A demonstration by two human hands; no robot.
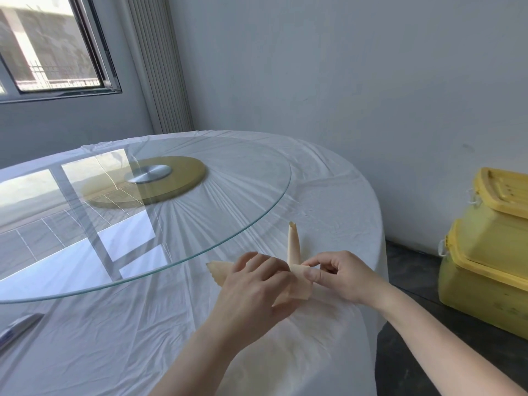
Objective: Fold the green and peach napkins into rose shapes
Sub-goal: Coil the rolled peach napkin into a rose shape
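Observation:
The peach napkin (294, 247) is partly rolled and held just above the white tablecloth near the table's right edge. One thin rolled end sticks upright, another pointed end juts out to the left, and a loose flap hangs below. My left hand (257, 284) covers and grips the napkin's middle with curled fingers. My right hand (340, 275) pinches the folded part on the right between thumb and fingers. No green napkin is in view.
A round table under a white cloth (128, 338) carries a glass turntable (228, 224) on a yellowish disc (171, 181). Two stacked yellow lidded bins (485, 252) stand on the floor at right. A shiny metal object (17, 330) lies at the left edge. A window is at the upper left.

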